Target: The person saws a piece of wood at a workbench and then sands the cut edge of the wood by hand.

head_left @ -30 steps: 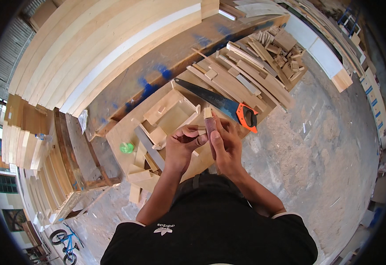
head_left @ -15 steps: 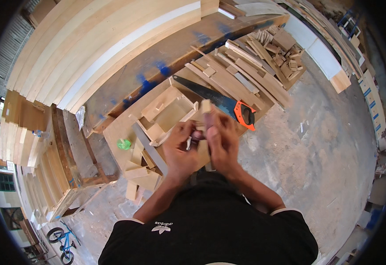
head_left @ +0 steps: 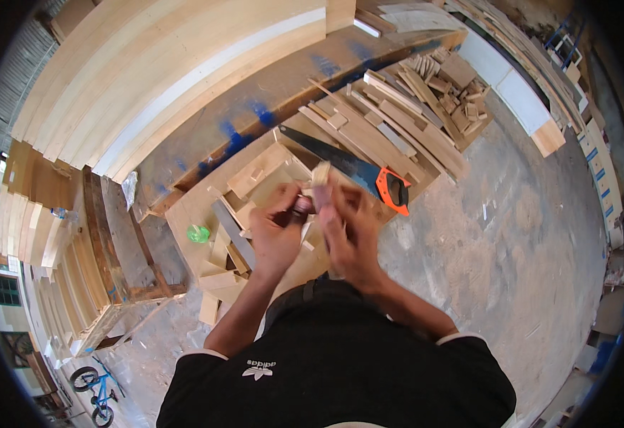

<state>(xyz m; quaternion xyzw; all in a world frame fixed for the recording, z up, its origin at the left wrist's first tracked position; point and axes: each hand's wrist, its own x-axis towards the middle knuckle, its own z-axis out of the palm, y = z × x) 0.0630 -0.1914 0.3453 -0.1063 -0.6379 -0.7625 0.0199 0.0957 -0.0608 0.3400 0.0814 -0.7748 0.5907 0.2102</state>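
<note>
My right hand [head_left: 351, 239] is closed around a narrow light-wood strip [head_left: 321, 172], whose end sticks up above the fingers. My left hand [head_left: 278, 228] is closed right beside it, fingertips close to the strip. Blur and the fingers hide what the left hand pinches, if anything. Both hands are over a workbench board [head_left: 183, 214]. Beyond them lies a small open wooden frame [head_left: 255, 175] with loose pieces, partly covered by my hands. A handsaw [head_left: 358, 169] with an orange and black handle lies flat to the right of the frame.
A green plastic item [head_left: 198, 233] and several wood offcuts [head_left: 219, 278] lie at the left of the board. Strips and blocks [head_left: 397, 114] are piled at its far right. Behind stands a bench [head_left: 219, 132] with stacked panels [head_left: 183, 50]. A blue bicycle [head_left: 101, 389] is lower left.
Both hands have shifted slightly left, bringing the strip along. My left hand has also risen a little closer to the strip's upper end. The saw and the frame lie as before.
</note>
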